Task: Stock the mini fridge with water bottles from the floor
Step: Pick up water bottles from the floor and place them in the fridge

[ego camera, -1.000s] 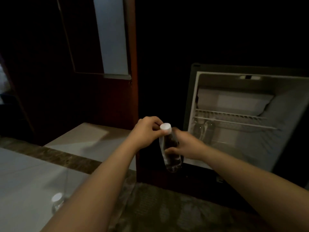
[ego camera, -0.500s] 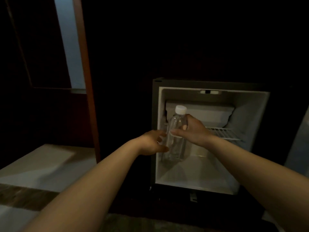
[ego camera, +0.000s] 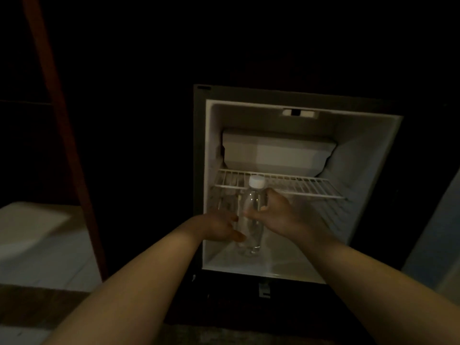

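Note:
A clear water bottle [ego camera: 254, 220] with a white cap stands upright at the front left of the open mini fridge [ego camera: 368, 155], its cap level with the front bar of the wire shelf [ego camera: 298, 185]. My right hand [ego camera: 278, 215] grips the bottle's upper body from the right. My left hand [ego camera: 219, 226] is at the bottle's lower left with fingers loosely spread, thumb touching its side. Behind, under the shelf at the left, more clear bottles [ego camera: 227, 202] show faintly.
The fridge sits in a dark cabinet. Its door [ego camera: 438, 235] hangs open at the right edge. A freezer box [ego camera: 278, 153] fills the top rear. A brown wooden post [ego camera: 62, 125] stands at the left, with pale floor tiles [ego camera: 37, 232] beyond.
The view has swung from the floor to face the fridge. The bottle went from in front of the fridge into its lower compartment. My left hand let go of the cap and dropped to the bottle's base.

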